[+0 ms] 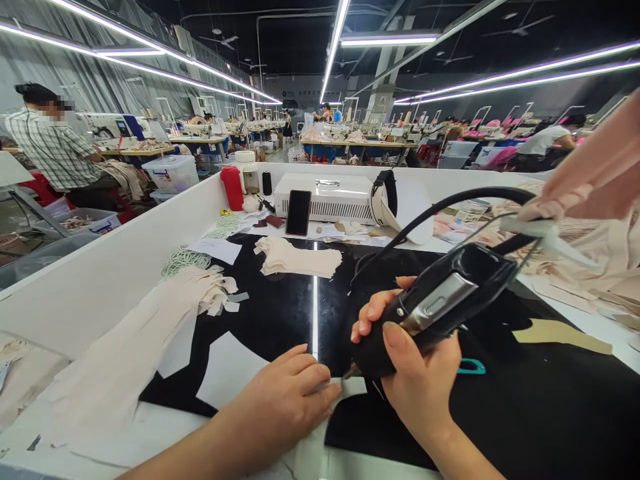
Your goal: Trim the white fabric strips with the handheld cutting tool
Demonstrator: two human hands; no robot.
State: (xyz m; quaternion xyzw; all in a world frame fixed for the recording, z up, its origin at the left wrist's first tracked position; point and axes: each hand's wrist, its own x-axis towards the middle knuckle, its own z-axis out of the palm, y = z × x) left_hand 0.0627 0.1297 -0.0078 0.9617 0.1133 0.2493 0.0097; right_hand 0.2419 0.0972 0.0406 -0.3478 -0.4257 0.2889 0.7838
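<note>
My right hand (415, 373) is wrapped round a black corded hand tool (440, 303) with a metal clip, its tip pointing down-left onto the glossy black tabletop (280, 313). My left hand (285, 397) lies with fingers curled down on a small pale fabric piece (345, 387) just beside the tool's tip. The tool's black cable (450, 200) arcs up and to the right. A teal handle (473, 366) shows just behind my right hand.
Stacks of cream fabric pieces (297, 259) and long strips (130, 347) lie left and centre. A white box (330, 195), phone (299, 212), and red bottle (233, 187) stand at the back. More fabric hangs at right (595, 173). A seated person (55, 150) works at left.
</note>
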